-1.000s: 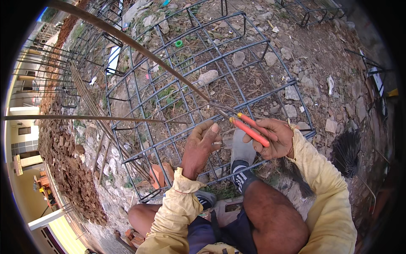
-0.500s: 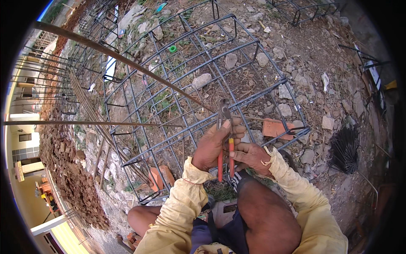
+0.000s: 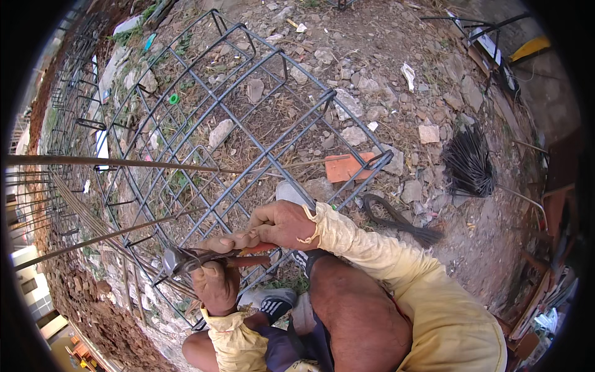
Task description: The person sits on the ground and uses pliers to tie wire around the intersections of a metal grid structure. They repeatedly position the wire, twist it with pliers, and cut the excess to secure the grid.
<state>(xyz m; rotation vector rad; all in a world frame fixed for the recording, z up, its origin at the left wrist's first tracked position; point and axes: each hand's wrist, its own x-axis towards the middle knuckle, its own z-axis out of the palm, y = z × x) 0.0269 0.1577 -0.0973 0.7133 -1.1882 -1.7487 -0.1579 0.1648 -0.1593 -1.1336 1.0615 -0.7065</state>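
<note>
- Now tipped sideways, a pair of red-handled pincers [image 3: 180, 262] lies across the left hand [image 3: 215, 285], metal head to the left, above the near side of a rebar cage [image 3: 266, 152]; half a second ago the tool stood nearly upright between both hands.
- Fingers closed around the pincers, the left hand grips them just behind the head.
- Partly curled, the right hand [image 3: 286, 224] meets the left's fingertips beside the handles; whether it holds anything cannot be told.
- The cage, an orange brick [image 3: 347, 167] at its corner and a bundle of black tie wire [image 3: 468, 162] sit farther left in view than before.
- Pale stripes mark a dark sock [image 3: 273, 306].
</note>
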